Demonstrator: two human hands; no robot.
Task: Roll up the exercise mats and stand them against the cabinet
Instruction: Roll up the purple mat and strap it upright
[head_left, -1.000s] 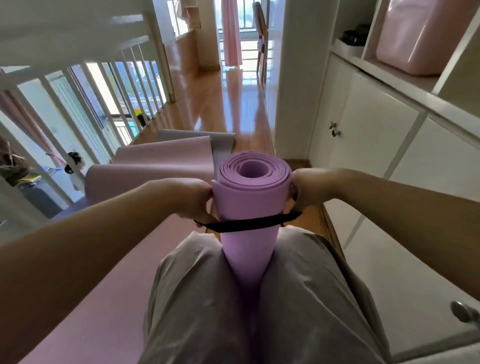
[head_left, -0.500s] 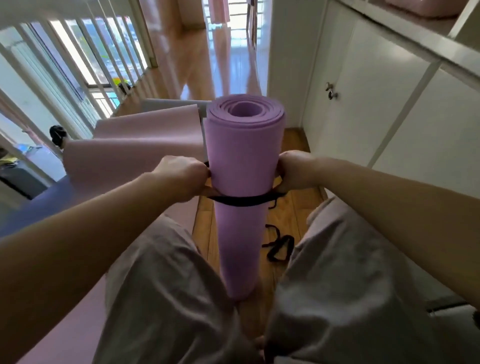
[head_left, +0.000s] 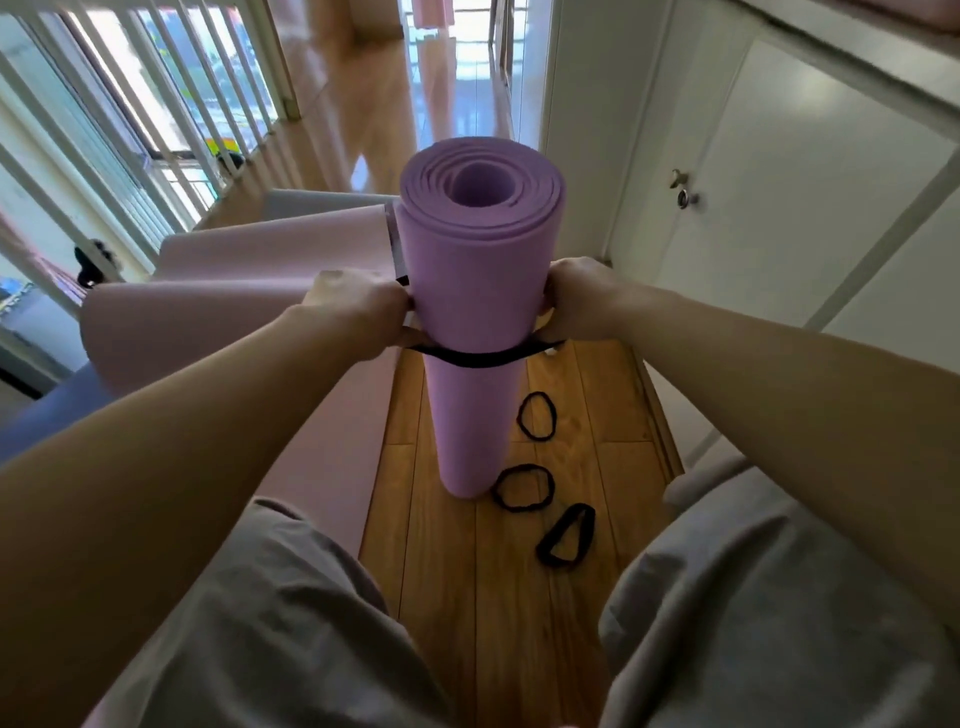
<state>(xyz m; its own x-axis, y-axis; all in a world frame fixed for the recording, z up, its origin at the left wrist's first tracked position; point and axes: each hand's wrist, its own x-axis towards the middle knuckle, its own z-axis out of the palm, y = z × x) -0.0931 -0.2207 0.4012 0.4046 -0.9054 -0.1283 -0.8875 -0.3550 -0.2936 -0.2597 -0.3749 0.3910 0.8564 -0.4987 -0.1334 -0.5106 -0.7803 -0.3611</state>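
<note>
Looking down through the head camera, I see the rolled purple mat (head_left: 475, 291) standing upright on the wooden floor (head_left: 467, 571), between the knees of the person wearing grey shorts (head_left: 270, 623). Its coiled top end faces the camera and its bottom end rests on the boards.

A black strap (head_left: 478, 357) circles the roll partway down from the top. The left hand (head_left: 358, 306) sits against the left side of the roll and the right hand (head_left: 576, 301) against the right side, both just above the strap line. The fingers of each hand are curled and grasping the strap where it leaves the mat on that side. The fingertips themselves are hidden behind the roll and the knuckles, so I cannot tell how they pinch it.

Three loose black bands lie on the floor to the right of the roll's base: one (head_left: 537, 415) beside the lower part of the roll, one (head_left: 522, 487) just by its foot, and one (head_left: 566, 535) nearer the right knee.

To the left, pink mats (head_left: 208, 322) lie partly unrolled, their near edges curling, with a grey mat (head_left: 311, 200) showing beyond them. A white railing (head_left: 171, 104) runs along the far left. The white cabinet (head_left: 779, 182) stands on the right, and the purple roll is near it but apart from its doors.
</note>
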